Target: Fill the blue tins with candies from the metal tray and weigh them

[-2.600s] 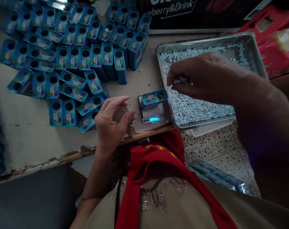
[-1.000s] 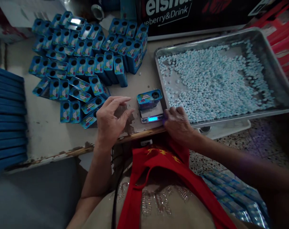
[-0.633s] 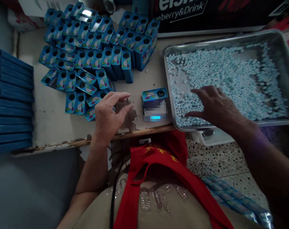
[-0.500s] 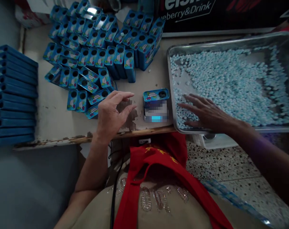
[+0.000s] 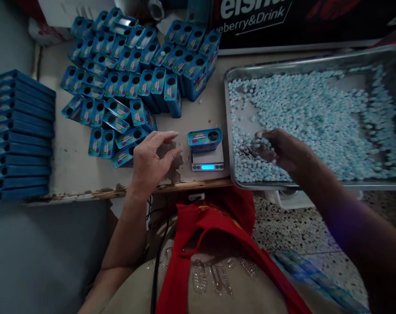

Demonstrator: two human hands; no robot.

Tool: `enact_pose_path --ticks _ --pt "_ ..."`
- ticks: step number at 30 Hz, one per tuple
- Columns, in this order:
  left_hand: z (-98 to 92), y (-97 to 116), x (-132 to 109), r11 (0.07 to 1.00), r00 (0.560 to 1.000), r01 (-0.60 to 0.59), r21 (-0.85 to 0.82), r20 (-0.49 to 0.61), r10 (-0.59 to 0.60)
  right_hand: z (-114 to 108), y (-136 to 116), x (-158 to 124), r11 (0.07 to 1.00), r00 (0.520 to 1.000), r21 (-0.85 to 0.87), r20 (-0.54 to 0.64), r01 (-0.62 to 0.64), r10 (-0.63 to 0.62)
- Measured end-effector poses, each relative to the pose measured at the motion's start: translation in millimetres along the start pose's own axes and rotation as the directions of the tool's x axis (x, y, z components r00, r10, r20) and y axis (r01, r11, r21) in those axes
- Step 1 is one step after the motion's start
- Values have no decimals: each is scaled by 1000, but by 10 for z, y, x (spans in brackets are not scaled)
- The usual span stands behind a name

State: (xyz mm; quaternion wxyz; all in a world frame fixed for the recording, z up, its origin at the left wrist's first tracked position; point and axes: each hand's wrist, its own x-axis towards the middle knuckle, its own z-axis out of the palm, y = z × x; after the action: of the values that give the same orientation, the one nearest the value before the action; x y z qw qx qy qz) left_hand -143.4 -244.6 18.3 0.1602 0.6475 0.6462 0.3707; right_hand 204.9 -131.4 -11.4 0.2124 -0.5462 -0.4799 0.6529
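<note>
My left hand [image 5: 155, 161] rests over the table's front edge, fingers and thumb apart, with nothing between them. To its right, a blue candy tin [image 5: 204, 138] with a round dark hole in its top stands on a small digital scale [image 5: 208, 162]. The scale's display glows blue, but its digits are unreadable. My right hand [image 5: 278, 148] is over the near left part of a metal tray [image 5: 228, 109], its fingers curled around some small candies. Pale blue and white candies [image 5: 315, 117] are spread thickly through the tray.
Many blue tins [image 5: 119, 87] stand in rows at the back left, holes up. A stack of similar tins [image 5: 23, 139] rises at the far left. Behind the tray is a black printed box [image 5: 276, 26]. The table's wooden front edge [image 5: 103, 192] is chipped.
My right hand, spread flat over the candies before, has closed around some and lifted slightly. The left hand keeps its pose. The whole view has shifted a little.
</note>
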Motion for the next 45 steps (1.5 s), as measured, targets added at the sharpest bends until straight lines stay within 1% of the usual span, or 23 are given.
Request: enact_pose_path --ticks 1,3,6,7,9,12,16,18,19,20,22,24,26,28,30,32,34,36,38,40,42,43,45 --pt "45 -23 32 999 1000 1 -36 13 0 15 -31 -17 989 1000 148 7 -6 5" --pt "174 -76 108 993 999 -12 -121 50 18 57 -78 -31 907 999 419 -18 35 -30" --pt "430 -107 223 980 991 -17 -198 127 43 96 -119 35 813 991 567 -87 131 -99" --pt "514 -86 259 980 990 -12 -197 137 40 98 -137 76 807 989 572 -102 147 -108" --pt "648 18 336 986 993 -26 -165 106 44 101 -207 160 827 981 529 -135 191 -140" --pt "739 292 483 989 991 -121 -86 47 125 159 -418 229 825 937 447 -214 345 -276" --pt "796 641 704 979 977 -200 -47 68 203 367 -747 182 720 806 371 -352 587 -476" --pt "864 743 787 976 974 -208 -67 73 213 473 -839 136 739 748 226 -420 635 -514" --pt "908 777 817 975 974 -208 -83 76 214 510 -859 115 766 729 134 -442 629 -522" --pt "956 804 838 973 973 -205 -102 82 214 532 -866 100 796 721 42 -455 604 -523" --pt "1050 843 860 971 974 -197 -135 89 210 518 -846 89 851 727 -117 -467 512 -503" --pt "1121 868 859 968 973 -193 -159 95 210 420 -801 112 887 742 -202 -488 416 -459" --pt "1155 873 843 966 974 -189 -174 89 207 247 -740 171 904 744 -164 -520 395 -420" --pt "1148 845 817 966 979 -174 -192 76 191 42 -656 256 896 746 -30 -543 442 -386" --pt "1102 778 785 964 986 -138 -228 65 157 -136 -539 338 865 768 142 -543 481 -339" --pt "1022 676 746 956 993 -81 -282 65 103 -243 -388 387 842 812 273 -512 465 -282" --pt "918 555 698 942 996 -20 -336 73 47 -275 -228 371 864 868 322 -443 389 -226" --pt "811 426 632 930 997 15 -368 79 15 -256 -111 287 933 934 245 -307 263 -182" --pt "726 298 544 930 997 28 -368 72 -2 -206 -94 159 983 977 78 -144 167 -155" --pt "685 178 440 936 998 46 -349 63 -25 -123 -208 33 981 985 -98 0 169 -170" --pt "695 77 336 940 997 57 -336 67 -37 -1 -432 -58 933 968 -263 117 245 -221" --pt "714 35 291 941 997 52 -335 67 -31 74 -565 -86 887 953 -356 175 294 -246" --pt "760 -29 225 942 997 31 -334 73 -8 246 -824 -108 742 916 -539 275 398 -292"
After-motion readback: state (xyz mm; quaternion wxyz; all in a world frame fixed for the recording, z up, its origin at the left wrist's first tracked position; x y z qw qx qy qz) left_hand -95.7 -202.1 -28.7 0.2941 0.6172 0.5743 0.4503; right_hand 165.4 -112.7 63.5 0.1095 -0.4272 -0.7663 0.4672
